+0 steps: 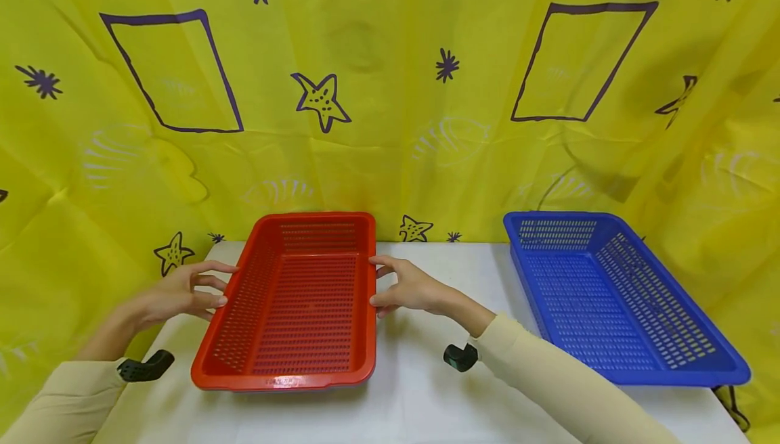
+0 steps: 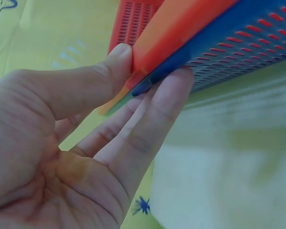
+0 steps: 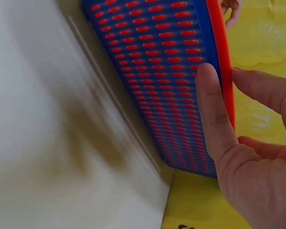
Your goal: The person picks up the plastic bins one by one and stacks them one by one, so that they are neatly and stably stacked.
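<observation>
A red plastic mesh basket sits nested inside a blue basket, whose perforated wall shows from the side in the wrist views. My left hand holds the left rims; in the left wrist view the thumb is on the red rim and a finger is against the blue underneath. On the right side, my right hand holds the rims, one fingertip against the blue wall and another on the red edge. The nested pair seems to be slightly above the white table, with shadow below.
Another blue mesh basket stands on the right of the table, beyond the right forearm. A yellow curtain with dark starfish drawings hangs behind the table and at both sides.
</observation>
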Demonstrator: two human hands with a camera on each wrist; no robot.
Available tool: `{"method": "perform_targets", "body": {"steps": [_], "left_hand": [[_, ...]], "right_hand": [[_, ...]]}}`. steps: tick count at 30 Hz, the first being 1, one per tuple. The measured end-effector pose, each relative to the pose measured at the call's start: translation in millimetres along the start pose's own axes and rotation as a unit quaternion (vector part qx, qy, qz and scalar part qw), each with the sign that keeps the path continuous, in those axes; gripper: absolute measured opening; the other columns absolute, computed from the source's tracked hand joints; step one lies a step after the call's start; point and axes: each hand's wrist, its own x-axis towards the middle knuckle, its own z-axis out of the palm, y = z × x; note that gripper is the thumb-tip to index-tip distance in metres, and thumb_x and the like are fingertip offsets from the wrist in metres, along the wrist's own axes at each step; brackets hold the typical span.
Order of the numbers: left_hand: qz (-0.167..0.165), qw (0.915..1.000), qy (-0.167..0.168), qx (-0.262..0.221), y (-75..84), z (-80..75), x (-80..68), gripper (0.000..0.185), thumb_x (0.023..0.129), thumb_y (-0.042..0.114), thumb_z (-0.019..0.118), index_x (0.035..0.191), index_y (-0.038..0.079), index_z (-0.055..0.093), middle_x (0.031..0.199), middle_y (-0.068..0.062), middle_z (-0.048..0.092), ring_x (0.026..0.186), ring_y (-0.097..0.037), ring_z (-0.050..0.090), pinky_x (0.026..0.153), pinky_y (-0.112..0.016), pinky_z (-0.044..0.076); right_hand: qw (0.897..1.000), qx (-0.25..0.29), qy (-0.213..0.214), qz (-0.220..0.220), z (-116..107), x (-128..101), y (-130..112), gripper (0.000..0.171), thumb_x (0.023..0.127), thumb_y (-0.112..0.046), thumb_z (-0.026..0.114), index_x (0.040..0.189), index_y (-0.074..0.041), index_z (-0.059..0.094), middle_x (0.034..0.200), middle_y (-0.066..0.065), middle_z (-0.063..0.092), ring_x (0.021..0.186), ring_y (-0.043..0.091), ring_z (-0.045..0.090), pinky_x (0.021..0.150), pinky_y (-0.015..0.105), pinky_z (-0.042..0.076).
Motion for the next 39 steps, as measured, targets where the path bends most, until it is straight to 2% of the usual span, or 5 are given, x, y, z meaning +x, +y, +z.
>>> {"method": "perform_targets", "body": {"steps": [8,17,23,34,39], "left_hand": [[0.01,0.9997,0.012,-0.018,6.6,23.0,12.1,0.061,0.091,0.004,0.067,0.143,-0.004,0.036,0.114,-0.03,0.054,0.09,-0.037,0.068,0.076,-0.052,0.058],[0.012,0.9991,0.029,-0.03,8.0,44.3,29.4,0.063,0.089,0.007,0.071,0.143,-0.001,0.04,0.114,-0.028,0.056,0.089,-0.038,0.068,0.075,-0.053,0.058],[0.017,0.9985,0.029,-0.042,12.8,57.5,39.5,0.064,0.089,0.006,0.071,0.144,0.0,0.039,0.114,-0.029,0.056,0.088,-0.039,0.069,0.075,-0.053,0.058],[0.02,0.9975,0.045,-0.05,18.7,80.1,58.6,0.064,0.086,0.007,0.074,0.143,0.005,0.044,0.112,-0.025,0.059,0.086,-0.037,0.069,0.074,-0.05,0.059],[0.022,0.9971,0.048,-0.055,20.5,89.6,66.4,0.064,0.086,0.006,0.074,0.142,0.003,0.045,0.111,-0.026,0.06,0.085,-0.036,0.069,0.073,-0.049,0.059]], "right_hand": [[1.0,-0.01,-0.002,0.005,-18.6,-16.7,6.1,0.08,0.085,0.001,0.073,0.152,-0.007,0.029,0.136,0.021,0.043,0.074,0.031,0.071,0.074,0.042,0.06],[1.0,-0.023,-0.007,0.011,-42.0,-33.7,12.1,0.082,0.085,-0.001,0.073,0.153,-0.008,0.027,0.137,0.023,0.042,0.08,0.038,0.07,0.079,0.052,0.057],[0.999,-0.03,-0.006,0.011,-55.4,-44.6,15.2,0.081,0.086,0.001,0.072,0.153,-0.006,0.026,0.138,0.025,0.041,0.078,0.033,0.071,0.078,0.051,0.057],[0.999,-0.048,0.0,0.017,-75.9,-64.4,17.0,0.081,0.086,0.0,0.071,0.153,-0.004,0.025,0.139,0.028,0.039,0.079,0.032,0.071,0.077,0.049,0.058],[0.998,-0.056,-0.001,0.02,-85.4,-70.8,18.1,0.081,0.087,0.0,0.07,0.153,-0.003,0.024,0.139,0.029,0.038,0.08,0.033,0.07,0.077,0.05,0.058]]}}
